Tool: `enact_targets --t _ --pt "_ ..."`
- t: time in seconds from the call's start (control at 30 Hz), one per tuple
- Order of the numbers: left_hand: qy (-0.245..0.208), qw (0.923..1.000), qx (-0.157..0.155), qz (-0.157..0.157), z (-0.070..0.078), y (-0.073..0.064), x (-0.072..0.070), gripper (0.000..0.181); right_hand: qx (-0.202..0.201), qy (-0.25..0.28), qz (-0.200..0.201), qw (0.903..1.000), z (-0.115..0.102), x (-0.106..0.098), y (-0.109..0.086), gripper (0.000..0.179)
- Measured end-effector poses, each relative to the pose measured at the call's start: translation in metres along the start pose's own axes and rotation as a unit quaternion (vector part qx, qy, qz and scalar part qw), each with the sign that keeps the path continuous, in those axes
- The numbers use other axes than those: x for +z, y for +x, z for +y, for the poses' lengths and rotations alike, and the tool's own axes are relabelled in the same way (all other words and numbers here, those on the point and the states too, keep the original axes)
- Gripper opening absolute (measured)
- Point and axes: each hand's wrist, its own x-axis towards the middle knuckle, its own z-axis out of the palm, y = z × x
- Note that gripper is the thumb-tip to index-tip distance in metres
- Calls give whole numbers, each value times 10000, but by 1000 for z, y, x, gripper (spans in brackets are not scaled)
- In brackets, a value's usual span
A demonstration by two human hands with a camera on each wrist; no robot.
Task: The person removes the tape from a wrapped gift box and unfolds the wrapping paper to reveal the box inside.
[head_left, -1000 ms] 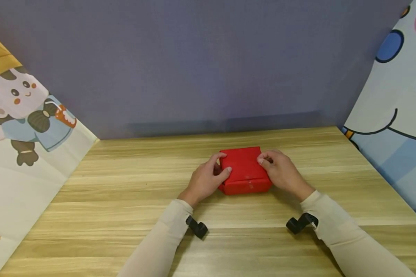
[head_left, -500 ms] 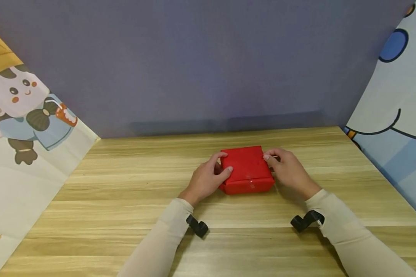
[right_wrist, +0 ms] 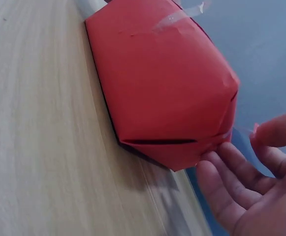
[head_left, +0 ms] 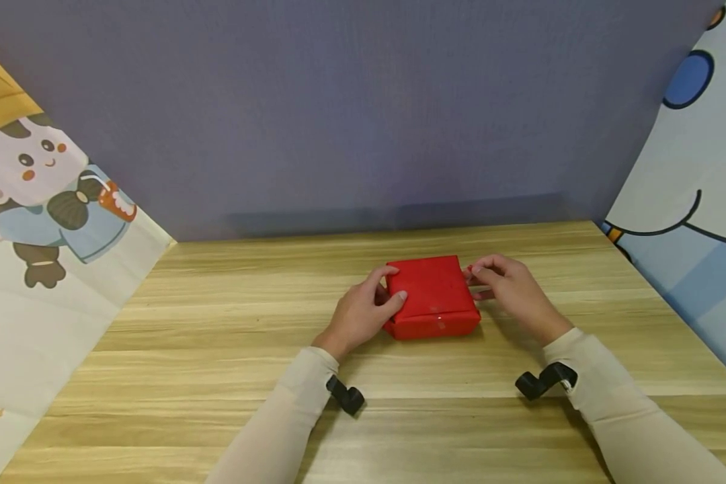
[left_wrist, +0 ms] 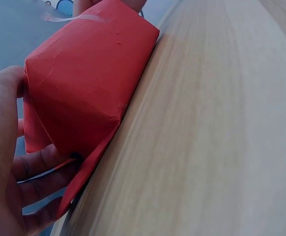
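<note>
A box wrapped in red paper (head_left: 431, 286) lies on the wooden table. My left hand (head_left: 361, 312) grips its left end, thumb and index finger over the top edge; in the left wrist view the other fingers reach behind a loose red end flap (left_wrist: 86, 172). At the right end, my right hand (head_left: 508, 286) pinches a piece of clear tape (right_wrist: 242, 130) with a torn red bit on it between thumb and index finger. The remaining fingers of that hand touch the folded paper end (right_wrist: 177, 156). Another strip of clear tape (right_wrist: 177, 18) crosses the box's long front side.
The wooden table (head_left: 230, 376) runs back to a grey-purple partition (head_left: 363, 121). Cartoon-printed panels stand at the left (head_left: 54, 195) and right (head_left: 671, 215). A black camera mount sits on each wrist, the left one (head_left: 346, 396) and the right one (head_left: 544, 382).
My right hand has moved rightward from the box's top right edge to just off its right end, pulling the tape away. The box has shifted slightly right; my left hand keeps its grip.
</note>
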Motion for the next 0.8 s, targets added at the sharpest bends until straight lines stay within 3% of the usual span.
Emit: enact_targets --t 0.37,0.8 --pt "-54 10000 -13 -12 0 -1 0 47 55 1033 -157 9945 11 -11 2 32" --pt "30 10000 -15 19 0 -1 0 46 113 1060 -152 9942 16 -23 3 17"
